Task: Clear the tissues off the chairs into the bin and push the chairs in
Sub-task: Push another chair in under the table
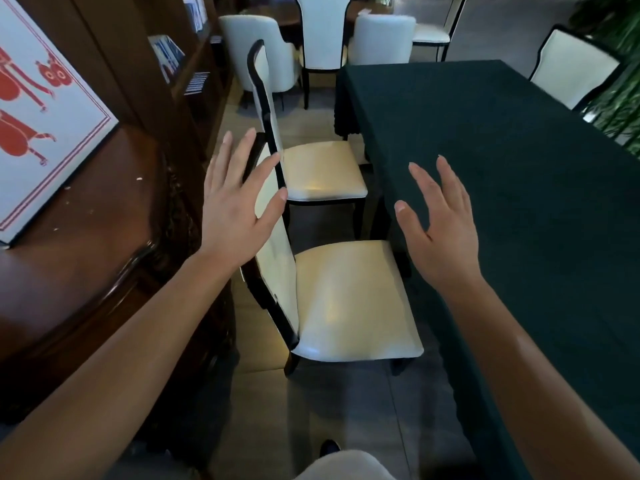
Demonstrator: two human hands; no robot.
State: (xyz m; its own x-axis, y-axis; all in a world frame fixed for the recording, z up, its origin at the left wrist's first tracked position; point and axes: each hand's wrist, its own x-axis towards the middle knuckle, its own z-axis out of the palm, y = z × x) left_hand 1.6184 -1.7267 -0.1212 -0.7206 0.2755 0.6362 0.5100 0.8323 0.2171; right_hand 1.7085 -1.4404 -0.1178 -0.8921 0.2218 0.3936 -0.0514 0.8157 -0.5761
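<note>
Head view | left hand (235, 206) spread open at near cream-seated black-framed chair (349, 303) back | right hand (440, 226) open, empty | far matching chair (322, 171) seat bare | dark green-clothed counter (519, 174) right | brown wooden sideboard (86, 237) left

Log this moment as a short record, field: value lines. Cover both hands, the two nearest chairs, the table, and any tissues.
left hand: open, fingers spread, at the near chair's backrest; contact unclear
right hand: open, holding nothing, over the table edge
near chair: seat bare, pulled out from the table
far chair: seat bare, also out from the table
table: dark green cloth, nothing on the visible part
tissues: none in view
bin: not in view
</note>
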